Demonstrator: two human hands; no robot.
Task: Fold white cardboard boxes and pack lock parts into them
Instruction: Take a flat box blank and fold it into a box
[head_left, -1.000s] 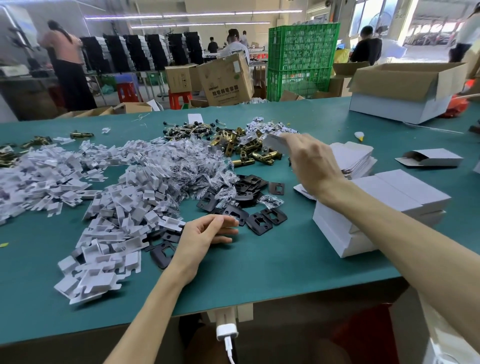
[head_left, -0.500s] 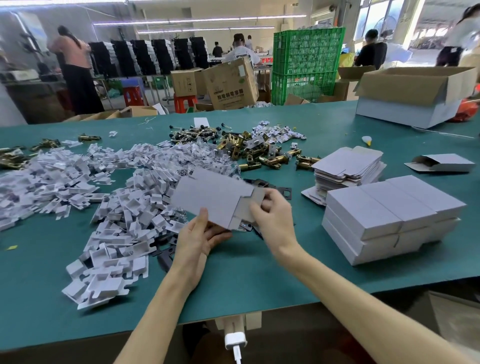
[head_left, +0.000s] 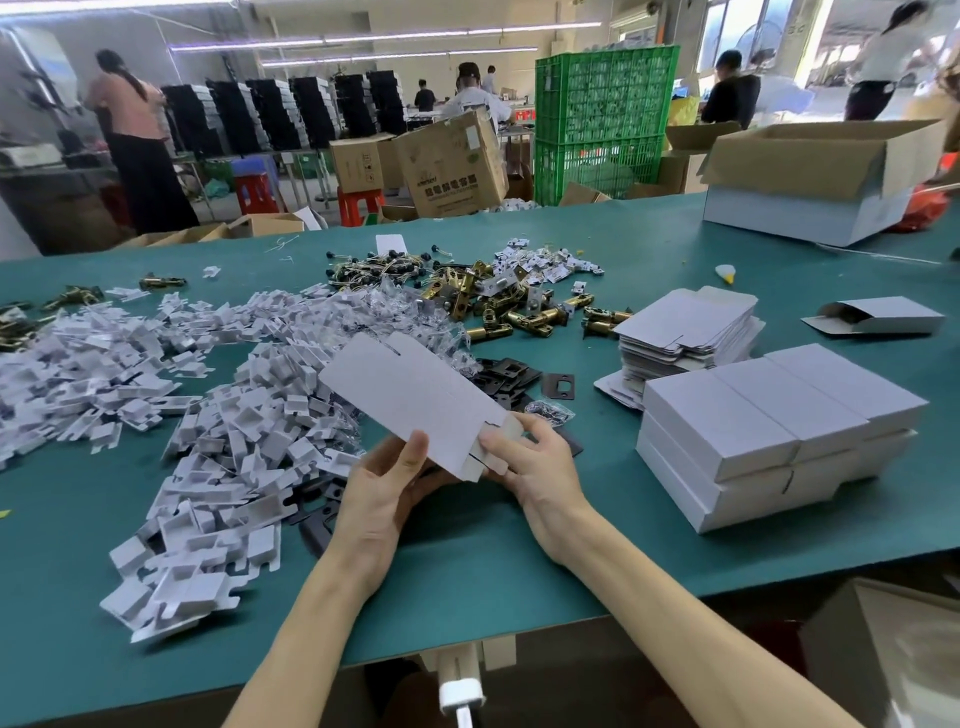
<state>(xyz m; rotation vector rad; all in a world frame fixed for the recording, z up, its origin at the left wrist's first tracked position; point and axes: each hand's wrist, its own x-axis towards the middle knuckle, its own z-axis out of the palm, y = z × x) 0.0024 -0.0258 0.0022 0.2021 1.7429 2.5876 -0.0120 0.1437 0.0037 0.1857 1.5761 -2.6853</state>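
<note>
So my left hand (head_left: 382, 499) has the flat white box blank (head_left: 410, 400) from below, thumb pressed on its top face and the other fingers curled underneath. My right hand (head_left: 540, 478) is pinching the little end flap at the near corner, thumb on top. The blank is up off the green table (head_left: 467, 582), tilted, with its far end out over the edge of the pile of white inserts (head_left: 234, 441) on my left. Just behind the blank there's a scatter of black plates (head_left: 511, 371), and past those the brass latch bodies (head_left: 519, 312) in a heap. Off to my right sits the stack of unfolded blanks (head_left: 685, 327), and right in front of it a block of finished white boxes (head_left: 779, 431), two layers high. Further right there's a single open-ended box (head_left: 878, 317) lying well apart from the rest, and a big brown carton (head_left: 821, 166) at the far corner.
</note>
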